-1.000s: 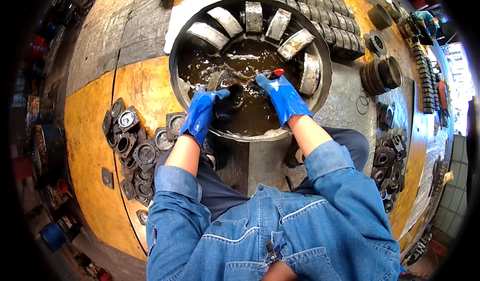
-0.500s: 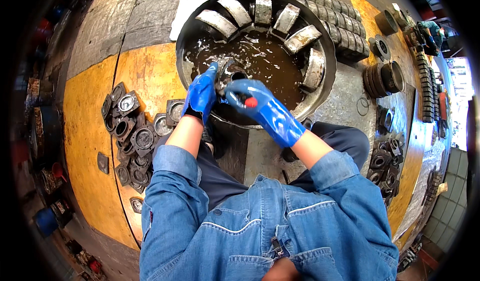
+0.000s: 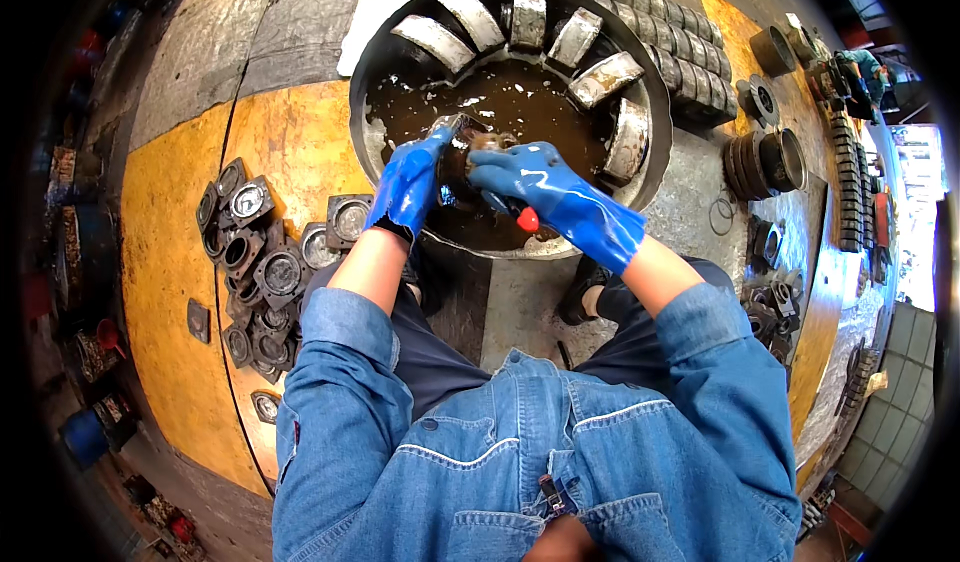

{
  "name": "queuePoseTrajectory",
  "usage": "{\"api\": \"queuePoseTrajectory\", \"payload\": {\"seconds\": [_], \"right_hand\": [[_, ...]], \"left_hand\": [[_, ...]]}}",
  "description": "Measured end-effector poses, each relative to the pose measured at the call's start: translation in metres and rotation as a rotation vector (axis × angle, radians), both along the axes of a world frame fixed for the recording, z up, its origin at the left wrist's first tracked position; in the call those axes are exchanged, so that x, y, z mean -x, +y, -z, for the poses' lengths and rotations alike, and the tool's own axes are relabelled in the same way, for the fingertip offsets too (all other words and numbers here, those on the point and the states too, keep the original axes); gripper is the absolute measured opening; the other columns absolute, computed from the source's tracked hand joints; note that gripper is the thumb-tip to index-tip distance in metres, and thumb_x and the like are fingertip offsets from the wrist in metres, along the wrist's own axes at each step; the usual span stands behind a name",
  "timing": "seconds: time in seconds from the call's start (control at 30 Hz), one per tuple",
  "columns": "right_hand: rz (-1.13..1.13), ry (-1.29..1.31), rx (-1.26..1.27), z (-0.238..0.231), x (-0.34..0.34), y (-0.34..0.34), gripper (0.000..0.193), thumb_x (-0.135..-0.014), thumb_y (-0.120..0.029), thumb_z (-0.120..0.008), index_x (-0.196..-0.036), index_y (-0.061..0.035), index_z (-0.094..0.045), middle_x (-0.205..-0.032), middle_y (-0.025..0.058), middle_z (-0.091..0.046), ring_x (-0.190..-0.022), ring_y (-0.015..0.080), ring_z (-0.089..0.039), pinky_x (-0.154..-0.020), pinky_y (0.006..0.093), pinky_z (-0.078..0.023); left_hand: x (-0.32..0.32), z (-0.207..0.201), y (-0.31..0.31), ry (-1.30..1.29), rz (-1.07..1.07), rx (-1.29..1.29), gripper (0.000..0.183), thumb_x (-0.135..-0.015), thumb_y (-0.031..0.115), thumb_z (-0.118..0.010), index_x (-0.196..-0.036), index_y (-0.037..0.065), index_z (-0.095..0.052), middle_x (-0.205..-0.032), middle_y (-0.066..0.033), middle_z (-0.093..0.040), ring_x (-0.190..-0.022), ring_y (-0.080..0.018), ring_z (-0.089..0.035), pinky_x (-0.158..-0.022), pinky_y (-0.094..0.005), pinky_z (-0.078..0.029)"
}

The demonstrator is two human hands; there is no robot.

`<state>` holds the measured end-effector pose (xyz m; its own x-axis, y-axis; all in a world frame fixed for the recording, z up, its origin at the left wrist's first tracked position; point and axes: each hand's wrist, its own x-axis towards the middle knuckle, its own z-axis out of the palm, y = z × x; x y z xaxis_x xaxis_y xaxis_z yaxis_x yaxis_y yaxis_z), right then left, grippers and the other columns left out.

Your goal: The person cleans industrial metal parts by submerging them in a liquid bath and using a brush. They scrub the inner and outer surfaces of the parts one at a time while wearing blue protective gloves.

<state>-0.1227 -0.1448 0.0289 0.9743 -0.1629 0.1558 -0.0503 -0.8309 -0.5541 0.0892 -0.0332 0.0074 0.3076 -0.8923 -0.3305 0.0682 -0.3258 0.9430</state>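
Both my hands wear blue rubber gloves and work over a round metal basin (image 3: 657, 152) of brown liquid. My left hand (image 3: 408, 184) is closed around the side of a dark, wet metal part (image 3: 455, 167), hollow and ring-like, held just above the liquid. Across from it, my right hand (image 3: 540, 184) is closed on a tool with a red handle end (image 3: 528, 220), which sticks out below the palm. That tool's working end lies against the metal part and is mostly hidden by the glove. Several curved metal blocks (image 3: 528, 19) lean along the basin's far and right inner wall.
Dark square metal parts with round openings (image 3: 283, 274) lie heaped on the yellow floor sheet at left. Rows of stacked metal parts (image 3: 690, 72) stand behind the basin at right. Metal rings (image 3: 782, 160) and another heap of parts (image 3: 770, 312) lie farther right. Another person (image 3: 868, 72) is at the far right.
My right hand has shifted slightly right and turned, and the red handle end has swung down and right. The splashing on the liquid has lessened. My left hand keeps its grip on the metal part.
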Motion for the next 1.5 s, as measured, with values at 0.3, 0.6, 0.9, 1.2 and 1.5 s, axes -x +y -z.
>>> {"api": "queuePoseTrajectory", "payload": {"seconds": [0.3, 0.6, 0.9, 1.2, 1.5], "right_hand": [[0.23, 0.011, 0.094, 0.03, -0.003, -0.015, 0.019, -0.09, -0.02, -0.072, -0.109, -0.0159, -0.075, -0.111, 0.0123, -0.076, -0.095, 0.033, -0.074, -0.081, 0.0415, -0.059], [0.81, 0.155, -0.867, -0.026, 0.002, 0.03, 0.048, -0.095, -0.048, -0.068, -0.105, -0.002, -0.076, -0.092, 0.0096, -0.075, -0.083, 0.0204, -0.068, -0.08, 0.0352, -0.052], [1.231, -0.37, -2.21, 0.065, -0.005, 0.008, 0.027, -0.107, -0.023, -0.059, -0.129, -0.0076, -0.064, -0.107, 0.012, -0.071, -0.085, 0.0144, -0.07, -0.062, 0.0252, -0.058], [0.697, 0.247, -0.42, 0.034, -0.002, 0.011, 0.022, -0.095, -0.028, -0.072, -0.107, -0.011, -0.078, -0.092, 0.0081, -0.078, -0.086, 0.0188, -0.074, -0.08, 0.0316, -0.059], [1.066, -0.04, -1.16, -0.034, -0.006, 0.018, 0.04, -0.104, -0.039, -0.067, -0.125, -0.0061, -0.071, -0.102, 0.0016, -0.072, -0.086, 0.0092, -0.062, -0.082, 0.025, -0.05]], "left_hand": [[-0.001, -0.004, -0.01, 0.253, -0.113, -0.235, 0.044, -0.106, 0.038, -0.062, -0.123, -0.001, -0.073, -0.109, -0.0129, -0.077, -0.095, -0.018, -0.072, -0.082, -0.0317, -0.056], [-0.003, -0.013, 0.001, -0.106, 0.002, -0.143, 0.045, -0.106, 0.038, -0.06, -0.126, -0.001, -0.073, -0.112, -0.0124, -0.077, -0.1, -0.0198, -0.07, -0.088, -0.0331, -0.054], [0.005, -0.012, -0.013, 0.135, -0.062, -0.291, 0.05, -0.106, 0.042, -0.059, -0.125, -0.002, -0.072, -0.11, -0.0119, -0.076, -0.099, -0.0195, -0.069, -0.086, -0.0317, -0.055], [0.0, -0.006, -0.011, 0.204, -0.062, -0.253, 0.047, -0.106, 0.04, -0.06, -0.126, -0.001, -0.072, -0.114, -0.0115, -0.076, -0.099, -0.0169, -0.071, -0.084, -0.0324, -0.057], [-0.007, 0.001, 0.004, 0.035, -0.134, -0.246, 0.054, -0.104, 0.046, -0.06, -0.116, -0.006, -0.073, -0.099, -0.0143, -0.075, -0.088, -0.0207, -0.07, -0.078, -0.0339, -0.056]]}}
